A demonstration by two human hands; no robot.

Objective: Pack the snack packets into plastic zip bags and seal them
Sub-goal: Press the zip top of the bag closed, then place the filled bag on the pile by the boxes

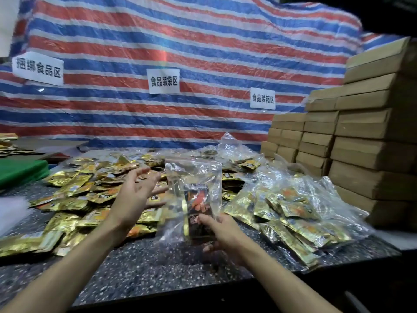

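Right grip (222,231) closed round lower end of clear zip bag (194,175), held upright above tabletop (146,267), dark snack packet (196,199) inside; left grip (135,195) open, spread, over loose gold packets (74,199).

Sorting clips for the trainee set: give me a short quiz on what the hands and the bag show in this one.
1. True or false: the left hand grips a packet.
2. What shows inside the zip bag that the right hand holds? A) a dark packet B) a cardboard box C) nothing
3. How many paper signs hang on the striped tarp?
Key: 1 false, its fingers are spread and hold nothing; 2 A; 3 three.
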